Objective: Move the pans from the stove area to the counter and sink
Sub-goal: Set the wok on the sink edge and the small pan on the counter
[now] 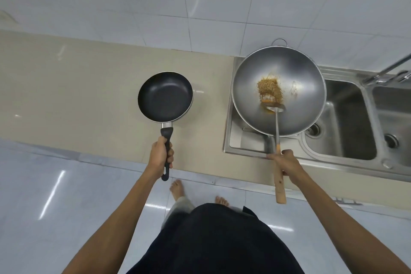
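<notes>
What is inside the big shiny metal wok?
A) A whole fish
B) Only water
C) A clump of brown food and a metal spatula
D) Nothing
C: the big silver metal wok holds a brown clump of leftover food, with the metal spatula resting in it.

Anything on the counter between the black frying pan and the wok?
No. In the head view, only bare beige counter separates the black frying pan from the wok, then the sink rim under the wok's left edge.

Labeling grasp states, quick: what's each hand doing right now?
Left hand: closed on the black frying pan handle.
Right hand: closed on the wooden handle of the wok.
</notes>
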A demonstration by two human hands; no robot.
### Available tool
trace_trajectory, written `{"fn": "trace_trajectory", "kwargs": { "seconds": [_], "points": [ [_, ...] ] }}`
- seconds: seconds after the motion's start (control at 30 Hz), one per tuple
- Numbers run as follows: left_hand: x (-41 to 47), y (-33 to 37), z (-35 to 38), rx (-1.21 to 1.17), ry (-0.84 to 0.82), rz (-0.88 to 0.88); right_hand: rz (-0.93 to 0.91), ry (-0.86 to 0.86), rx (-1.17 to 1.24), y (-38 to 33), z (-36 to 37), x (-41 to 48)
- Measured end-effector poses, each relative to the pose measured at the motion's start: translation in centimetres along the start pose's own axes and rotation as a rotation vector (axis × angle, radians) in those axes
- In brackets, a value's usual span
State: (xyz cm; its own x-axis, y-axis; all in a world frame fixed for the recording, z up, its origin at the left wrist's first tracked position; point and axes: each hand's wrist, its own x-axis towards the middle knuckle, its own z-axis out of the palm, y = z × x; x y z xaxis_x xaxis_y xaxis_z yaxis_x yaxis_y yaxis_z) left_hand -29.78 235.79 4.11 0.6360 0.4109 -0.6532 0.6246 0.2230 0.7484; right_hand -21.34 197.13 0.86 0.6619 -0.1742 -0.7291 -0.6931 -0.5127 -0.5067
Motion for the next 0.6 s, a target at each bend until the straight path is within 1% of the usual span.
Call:
{"fn": "trace_trajectory", "kwargs": {
  "seconds": [0.13, 0.27, 0.4, 0.53, 0.6],
  "points": [
    [2.8, 1.9, -1.7, 0.031, -0.004, -0.010, -0.004, 0.082, -0.064, -0.7, 0.6, -0.3],
    [6.0, 3.3, -3.5, 0.071, -0.021, -0.022, -0.030, 0.236, -0.143, -2.1, 1.7, -0.7],
    [8.9, 4.4, -5.5, 0.118, -0.068, -0.024, -0.117, 0.386, -0.293, -4.4, 3.3, -1.5],
    [11.3, 5.1, -7.1, 0.174, -0.106, -0.015, -0.181, 0.440, -0.334, -7.2, 5.6, -2.0],
    [12.4, 5.5, -7.6, 0.203, -0.121, -0.013, -0.193, 0.440, -0.365, -8.5, 6.5, -2.2]
  ]
}}
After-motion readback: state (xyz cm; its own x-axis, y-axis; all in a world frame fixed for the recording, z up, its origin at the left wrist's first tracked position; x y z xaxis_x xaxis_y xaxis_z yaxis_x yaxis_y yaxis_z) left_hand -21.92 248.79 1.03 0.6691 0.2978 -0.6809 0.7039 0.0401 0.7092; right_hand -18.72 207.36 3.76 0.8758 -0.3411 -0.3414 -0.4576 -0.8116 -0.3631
